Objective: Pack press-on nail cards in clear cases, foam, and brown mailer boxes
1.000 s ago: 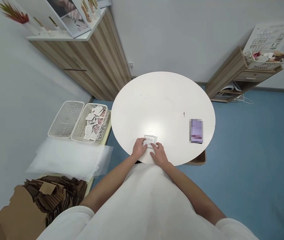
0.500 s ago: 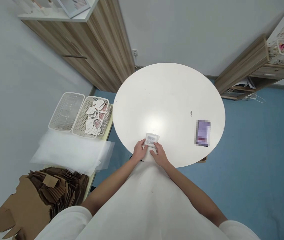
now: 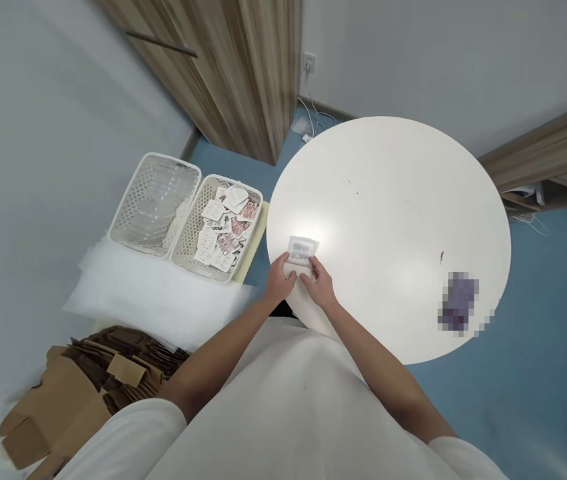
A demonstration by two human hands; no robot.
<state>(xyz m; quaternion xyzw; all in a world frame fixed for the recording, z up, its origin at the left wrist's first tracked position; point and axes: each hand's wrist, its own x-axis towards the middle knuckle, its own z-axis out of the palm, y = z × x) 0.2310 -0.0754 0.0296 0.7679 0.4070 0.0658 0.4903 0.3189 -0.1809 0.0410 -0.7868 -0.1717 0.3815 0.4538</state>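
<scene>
At the near edge of the white table [image 3: 388,180], left hand [image 3: 278,281] and right hand [image 3: 321,285], fingers half-curled, hold the small packet [image 3: 303,249] by its lower corners. Step, as judged: steadying it; next move calls for an even two-sided grip.

The left hand [image 3: 279,280] and the right hand [image 3: 320,287] block the near corners of the small packet [image 3: 302,247], but its far side is open. A hand could slide far across the round table [image 3: 393,193], but to the right a blurry purple thing [image 3: 460,300] gets in the way. On the left, two white baskets [image 3: 178,217] stick up, but their tops are open. A tall cupboard [image 3: 236,73] blocks the far left.
</scene>
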